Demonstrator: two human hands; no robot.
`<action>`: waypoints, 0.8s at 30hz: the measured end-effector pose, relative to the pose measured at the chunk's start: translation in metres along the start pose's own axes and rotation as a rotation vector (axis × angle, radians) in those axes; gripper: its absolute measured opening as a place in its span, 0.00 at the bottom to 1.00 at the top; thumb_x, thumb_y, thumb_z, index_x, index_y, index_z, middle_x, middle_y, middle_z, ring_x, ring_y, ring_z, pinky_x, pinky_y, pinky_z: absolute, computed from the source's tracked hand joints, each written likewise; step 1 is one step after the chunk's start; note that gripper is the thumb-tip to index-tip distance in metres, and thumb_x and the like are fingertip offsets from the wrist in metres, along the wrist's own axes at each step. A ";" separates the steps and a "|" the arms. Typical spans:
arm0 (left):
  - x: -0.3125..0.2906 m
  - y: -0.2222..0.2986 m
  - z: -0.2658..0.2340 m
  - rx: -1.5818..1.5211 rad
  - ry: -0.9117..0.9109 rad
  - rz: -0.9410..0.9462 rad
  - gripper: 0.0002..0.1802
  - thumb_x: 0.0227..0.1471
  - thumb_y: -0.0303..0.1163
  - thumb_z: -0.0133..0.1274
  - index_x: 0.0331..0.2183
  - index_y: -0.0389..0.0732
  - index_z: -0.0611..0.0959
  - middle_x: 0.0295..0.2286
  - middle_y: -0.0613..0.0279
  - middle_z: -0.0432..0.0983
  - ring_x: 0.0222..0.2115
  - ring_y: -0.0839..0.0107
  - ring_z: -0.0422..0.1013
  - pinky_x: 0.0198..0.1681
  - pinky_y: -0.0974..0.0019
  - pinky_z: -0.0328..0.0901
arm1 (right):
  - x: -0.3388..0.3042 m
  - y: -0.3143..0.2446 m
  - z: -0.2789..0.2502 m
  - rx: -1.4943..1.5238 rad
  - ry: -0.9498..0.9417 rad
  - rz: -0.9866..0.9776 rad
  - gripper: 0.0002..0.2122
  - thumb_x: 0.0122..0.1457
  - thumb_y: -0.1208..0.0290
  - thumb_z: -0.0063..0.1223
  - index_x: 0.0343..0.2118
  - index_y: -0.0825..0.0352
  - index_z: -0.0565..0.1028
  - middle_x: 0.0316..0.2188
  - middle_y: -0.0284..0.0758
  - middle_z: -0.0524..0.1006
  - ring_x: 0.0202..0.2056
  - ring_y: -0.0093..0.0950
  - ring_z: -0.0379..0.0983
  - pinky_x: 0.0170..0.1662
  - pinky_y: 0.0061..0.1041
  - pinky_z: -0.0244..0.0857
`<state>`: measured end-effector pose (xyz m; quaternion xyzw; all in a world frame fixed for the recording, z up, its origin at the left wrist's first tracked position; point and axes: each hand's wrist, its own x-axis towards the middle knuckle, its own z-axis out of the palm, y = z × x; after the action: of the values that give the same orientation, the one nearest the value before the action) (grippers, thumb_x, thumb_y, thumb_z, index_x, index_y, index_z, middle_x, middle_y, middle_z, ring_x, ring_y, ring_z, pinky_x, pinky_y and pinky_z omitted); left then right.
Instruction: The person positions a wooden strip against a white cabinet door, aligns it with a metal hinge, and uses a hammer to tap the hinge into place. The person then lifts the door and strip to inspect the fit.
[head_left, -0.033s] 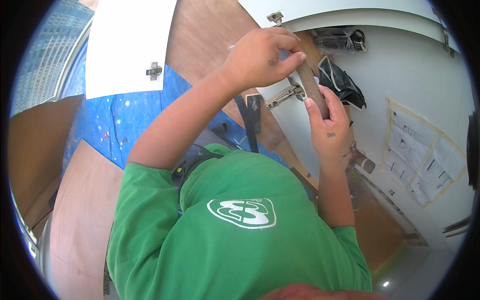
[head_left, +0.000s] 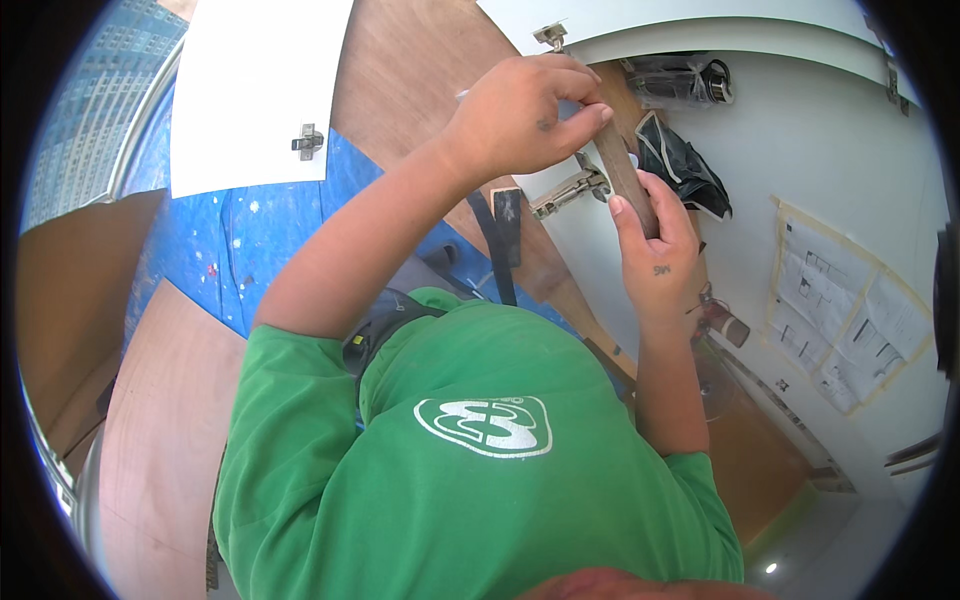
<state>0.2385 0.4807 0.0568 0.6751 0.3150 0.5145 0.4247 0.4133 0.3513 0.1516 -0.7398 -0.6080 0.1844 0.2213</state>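
Watched from my remote post, a person's left hand [head_left: 540, 115] and right hand [head_left: 660, 260] held a narrow wooden strip [head_left: 628, 180] between them, its long axis slanting from the left hand at the upper end down and rightward to the right hand at the lower. Neither hand was the nearer; both touched it. The left was curled, thumb and fingers pinching the top, though I could not see all its fingertips; the right was clamped on the lower end, thumb on one side, fingers on the other. Just left of the strip I saw a metal cabinet hinge [head_left: 570, 193]; just right, a black pouch [head_left: 685, 170]. Farther out were a plastic-wrapped bottle [head_left: 680, 82], taped-up drawings [head_left: 850, 305], a white door panel [head_left: 255, 80] and a paint-spotted blue sheet [head_left: 265, 245].
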 end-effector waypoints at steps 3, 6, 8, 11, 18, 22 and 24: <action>0.000 0.000 -0.001 -0.009 -0.009 -0.024 0.12 0.55 0.38 0.62 0.30 0.39 0.88 0.34 0.60 0.84 0.34 0.58 0.79 0.38 0.58 0.75 | 0.001 -0.003 0.000 -0.005 -0.006 -0.005 0.17 0.59 0.74 0.66 0.51 0.70 0.79 0.42 0.42 0.81 0.42 0.36 0.79 0.47 0.32 0.72; 0.001 -0.002 -0.002 -0.010 -0.036 -0.044 0.12 0.56 0.40 0.62 0.30 0.41 0.89 0.35 0.61 0.85 0.34 0.59 0.79 0.38 0.58 0.75 | 0.003 -0.003 0.000 -0.003 -0.013 0.016 0.17 0.59 0.74 0.66 0.50 0.71 0.79 0.42 0.43 0.82 0.42 0.35 0.80 0.47 0.31 0.72; 0.004 -0.003 -0.005 0.009 -0.063 -0.021 0.10 0.56 0.37 0.64 0.32 0.39 0.89 0.39 0.58 0.85 0.36 0.59 0.80 0.40 0.60 0.75 | 0.004 0.000 0.002 -0.014 0.006 -0.001 0.16 0.59 0.75 0.66 0.50 0.71 0.79 0.42 0.43 0.82 0.42 0.35 0.80 0.48 0.31 0.73; 0.004 -0.004 -0.006 0.020 -0.098 -0.008 0.11 0.57 0.37 0.65 0.33 0.39 0.89 0.42 0.57 0.85 0.38 0.58 0.81 0.41 0.61 0.75 | 0.004 -0.003 0.002 -0.037 0.013 0.014 0.16 0.59 0.75 0.67 0.49 0.72 0.79 0.42 0.43 0.82 0.42 0.35 0.80 0.48 0.31 0.73; 0.003 -0.008 -0.008 0.049 -0.133 0.011 0.13 0.59 0.42 0.64 0.35 0.42 0.89 0.43 0.58 0.84 0.38 0.56 0.81 0.41 0.59 0.75 | 0.002 0.002 0.006 -0.033 0.048 0.009 0.16 0.58 0.76 0.67 0.48 0.73 0.80 0.42 0.43 0.83 0.42 0.34 0.80 0.48 0.30 0.73; 0.003 -0.011 -0.008 0.052 -0.130 0.032 0.12 0.60 0.41 0.63 0.36 0.42 0.88 0.40 0.58 0.84 0.37 0.56 0.80 0.40 0.59 0.75 | 0.003 -0.001 0.007 -0.011 0.054 0.021 0.16 0.58 0.76 0.67 0.48 0.73 0.80 0.42 0.43 0.83 0.42 0.34 0.80 0.48 0.30 0.73; 0.003 -0.012 -0.007 0.042 -0.137 0.045 0.12 0.60 0.41 0.63 0.36 0.42 0.88 0.39 0.59 0.84 0.37 0.57 0.80 0.40 0.59 0.74 | 0.002 0.003 0.008 0.001 0.063 0.033 0.16 0.58 0.76 0.67 0.48 0.73 0.80 0.42 0.43 0.83 0.42 0.34 0.80 0.48 0.30 0.73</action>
<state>0.2325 0.4910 0.0480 0.7246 0.2805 0.4696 0.4191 0.4114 0.3538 0.1431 -0.7551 -0.5884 0.1649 0.2376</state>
